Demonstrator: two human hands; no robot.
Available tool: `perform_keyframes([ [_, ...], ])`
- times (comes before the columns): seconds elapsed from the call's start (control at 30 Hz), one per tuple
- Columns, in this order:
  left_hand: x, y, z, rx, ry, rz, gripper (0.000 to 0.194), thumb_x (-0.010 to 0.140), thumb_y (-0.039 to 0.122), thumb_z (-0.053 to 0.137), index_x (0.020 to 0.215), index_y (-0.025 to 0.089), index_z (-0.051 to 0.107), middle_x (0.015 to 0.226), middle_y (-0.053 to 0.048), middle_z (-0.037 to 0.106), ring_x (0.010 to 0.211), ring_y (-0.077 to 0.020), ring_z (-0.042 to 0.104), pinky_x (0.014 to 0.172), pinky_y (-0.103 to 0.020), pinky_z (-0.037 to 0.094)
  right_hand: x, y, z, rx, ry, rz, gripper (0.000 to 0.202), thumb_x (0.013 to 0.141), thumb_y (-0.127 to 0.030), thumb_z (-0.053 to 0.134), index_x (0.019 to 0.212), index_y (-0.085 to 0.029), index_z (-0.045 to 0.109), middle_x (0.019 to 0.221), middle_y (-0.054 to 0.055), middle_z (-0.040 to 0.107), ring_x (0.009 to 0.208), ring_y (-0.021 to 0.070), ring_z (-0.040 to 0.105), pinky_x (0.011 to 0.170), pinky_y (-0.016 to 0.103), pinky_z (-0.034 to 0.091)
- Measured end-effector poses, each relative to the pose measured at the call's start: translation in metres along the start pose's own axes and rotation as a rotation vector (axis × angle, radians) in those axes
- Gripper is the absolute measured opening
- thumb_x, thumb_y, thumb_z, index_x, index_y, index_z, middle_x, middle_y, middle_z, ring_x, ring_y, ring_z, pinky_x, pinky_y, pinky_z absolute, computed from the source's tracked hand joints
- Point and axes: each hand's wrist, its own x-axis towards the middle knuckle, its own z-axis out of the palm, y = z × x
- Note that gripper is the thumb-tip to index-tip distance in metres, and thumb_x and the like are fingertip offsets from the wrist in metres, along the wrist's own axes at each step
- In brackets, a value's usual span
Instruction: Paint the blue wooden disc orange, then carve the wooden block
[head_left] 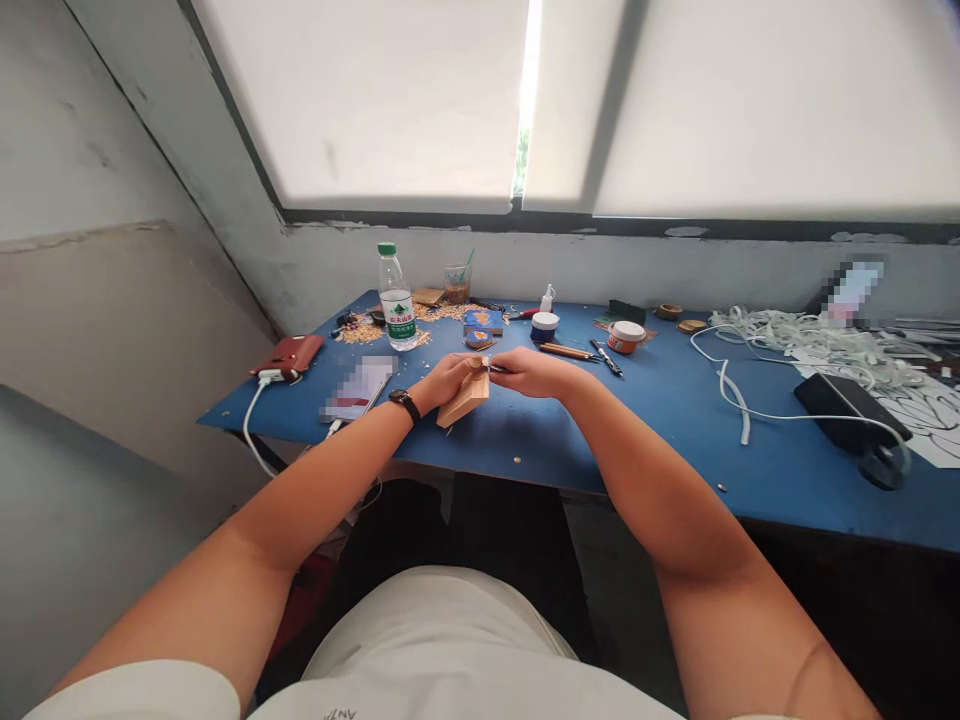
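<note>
My left hand (444,382), with a dark watch (405,405) on the wrist, is closed around a pale wood block (466,400) at the table's front. The block is held tilted, and its upper end looks cut into a rounded shape. My right hand (536,372) is closed on a slim carving tool (495,370). Only the tool's short dark metal end shows, close against the top of the block; its handle is hidden in my fingers. Just beyond my hands lies a small blue and orange painted piece (480,338).
Wood shavings (360,328) lie around a water bottle (399,305). A phone (361,388) and a red-brown case (289,357) are at left. Paint jars (626,337), a pen (606,358) and wooden-handled tools (568,352) stand or lie right. Farther right are white strips (780,340) and a black box (844,408).
</note>
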Motion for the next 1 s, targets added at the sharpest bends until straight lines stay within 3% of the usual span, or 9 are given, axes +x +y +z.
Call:
perform_keyframes([
  [0.4, 0.001, 0.003, 0.005, -0.044, 0.011, -0.059, 0.062, 0.106, 0.077, 0.078, 0.077, 0.025, 0.060, 0.070, 0.000, 0.058, 0.068, -0.0177, 0.054, 0.067, -0.032, 0.048, -0.002, -0.012, -0.001, -0.212, 0.063, 0.155, 0.037, 0.126, -0.035, 0.066, 0.090, -0.025, 0.066, 0.077, -0.001, 0.056, 0.078, 0.0206, 0.049, 0.082, 0.039, 0.034],
  [0.67, 0.004, 0.002, 0.004, 0.007, 0.100, -0.116, 0.057, 0.116, 0.064, 0.070, 0.076, 0.027, 0.056, 0.070, -0.002, 0.058, 0.072, -0.0204, 0.055, 0.068, -0.035, 0.048, 0.001, -0.015, 0.000, -0.317, 0.091, 0.246, 0.051, 0.130, -0.056, 0.068, 0.097, -0.020, 0.082, 0.087, 0.011, 0.070, 0.087, 0.0279, 0.063, 0.083, 0.041, 0.035],
  [0.77, 0.006, 0.000, 0.001, 0.033, 0.118, -0.102, 0.067, 0.118, 0.076, 0.069, 0.073, 0.028, 0.053, 0.067, -0.002, 0.056, 0.070, -0.0203, 0.051, 0.066, -0.036, 0.046, -0.001, -0.013, -0.004, -0.339, 0.087, 0.312, 0.072, 0.127, -0.080, 0.068, 0.092, -0.019, 0.082, 0.084, 0.012, 0.068, 0.086, 0.0282, 0.063, 0.080, 0.041, 0.034],
  [0.87, 0.004, -0.002, -0.002, 0.050, 0.115, -0.087, 0.083, 0.114, 0.099, 0.060, 0.072, 0.028, 0.054, 0.065, -0.002, 0.052, 0.067, -0.0194, 0.048, 0.065, -0.037, 0.043, -0.002, -0.010, -0.007, -0.298, 0.110, 0.299, 0.083, 0.121, -0.096, 0.067, 0.085, -0.022, 0.077, 0.077, 0.008, 0.064, 0.079, 0.0249, 0.058, 0.075, 0.040, 0.034],
  [1.0, -0.001, -0.006, -0.003, 0.071, 0.081, -0.032, 0.102, 0.096, 0.128, 0.051, 0.071, 0.029, 0.053, 0.063, -0.001, 0.048, 0.066, -0.0201, 0.047, 0.064, -0.038, 0.040, -0.003, -0.013, -0.007, -0.215, 0.077, 0.186, 0.073, 0.128, -0.081, 0.060, 0.083, -0.025, 0.071, 0.073, 0.006, 0.062, 0.076, 0.0227, 0.054, 0.073, 0.038, 0.035],
])
